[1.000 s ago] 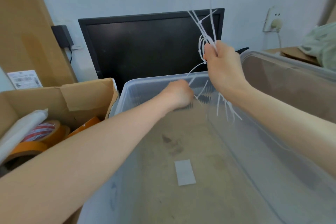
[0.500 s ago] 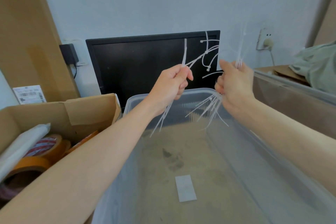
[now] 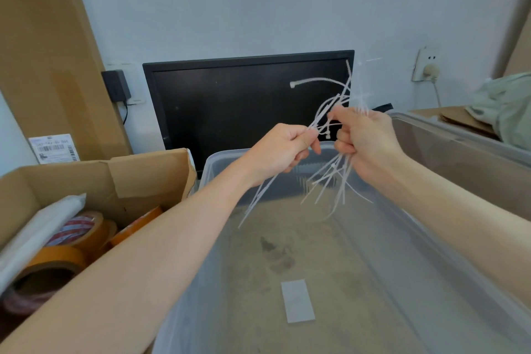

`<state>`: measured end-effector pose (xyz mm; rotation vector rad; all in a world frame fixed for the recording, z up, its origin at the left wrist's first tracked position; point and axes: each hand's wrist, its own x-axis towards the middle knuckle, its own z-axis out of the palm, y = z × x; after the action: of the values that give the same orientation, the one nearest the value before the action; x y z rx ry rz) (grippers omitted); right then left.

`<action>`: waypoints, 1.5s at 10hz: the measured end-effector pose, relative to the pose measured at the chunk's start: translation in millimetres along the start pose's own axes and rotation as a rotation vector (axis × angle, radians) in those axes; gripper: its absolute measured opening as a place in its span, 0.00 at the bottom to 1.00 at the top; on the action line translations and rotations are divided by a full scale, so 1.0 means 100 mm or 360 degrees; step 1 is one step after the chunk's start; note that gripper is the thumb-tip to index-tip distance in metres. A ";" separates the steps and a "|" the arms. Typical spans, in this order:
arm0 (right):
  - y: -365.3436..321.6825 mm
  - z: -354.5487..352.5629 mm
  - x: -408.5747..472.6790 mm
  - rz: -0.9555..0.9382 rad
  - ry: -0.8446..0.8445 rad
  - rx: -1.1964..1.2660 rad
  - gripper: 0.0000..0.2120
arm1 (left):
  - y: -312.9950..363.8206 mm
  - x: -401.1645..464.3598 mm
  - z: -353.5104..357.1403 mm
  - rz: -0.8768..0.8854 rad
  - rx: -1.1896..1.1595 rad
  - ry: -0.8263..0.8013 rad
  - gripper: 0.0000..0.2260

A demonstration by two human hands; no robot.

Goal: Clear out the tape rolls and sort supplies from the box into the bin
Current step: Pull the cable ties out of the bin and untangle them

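Note:
Both my hands hold a tangle of white cable ties (image 3: 330, 178) above the far end of the clear plastic bin (image 3: 402, 238). My left hand (image 3: 283, 149) pinches a few ties whose tails hang down to the left. My right hand (image 3: 365, 139) is closed on the larger bunch, with ends sticking up above it and down into the bin. The cardboard box (image 3: 138, 175) at the left holds several tape rolls (image 3: 66, 256), orange and red-striped, partly hidden by my left forearm.
A white rectangular label (image 3: 297, 300) lies on the bin's floor. A black monitor (image 3: 241, 100) leans on the wall behind the bin. A tall cardboard sheet (image 3: 48, 66) stands at the left. Another clear bin (image 3: 459, 158) sits at the right, with a wall socket (image 3: 428, 64) above.
My left hand rose from the bin's far wall to grip some ties. My right hand came down and closer to the left, so both now hold the bunch close together.

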<state>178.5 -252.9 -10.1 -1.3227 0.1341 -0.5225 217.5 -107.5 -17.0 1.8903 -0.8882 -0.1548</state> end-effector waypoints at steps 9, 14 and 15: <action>-0.03 -0.01 -0.01 -0.0028 -0.0020 0.0011 0.13 | -0.04 0.06 -0.13 -0.0131 -0.0116 0.0313 0.12; -0.02 -0.01 -0.03 0.0001 -0.0123 -0.0185 0.05 | -0.07 0.07 -0.05 0.0015 0.0243 0.0088 0.16; -0.03 -0.02 -0.02 -0.0064 0.0005 -0.0082 0.06 | -0.08 0.08 -0.06 -0.0059 0.0239 0.0094 0.17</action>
<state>175.5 -254.0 -8.4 -1.3774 0.1246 -0.5582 230.1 -106.0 -18.4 2.0410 -0.8452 -0.0556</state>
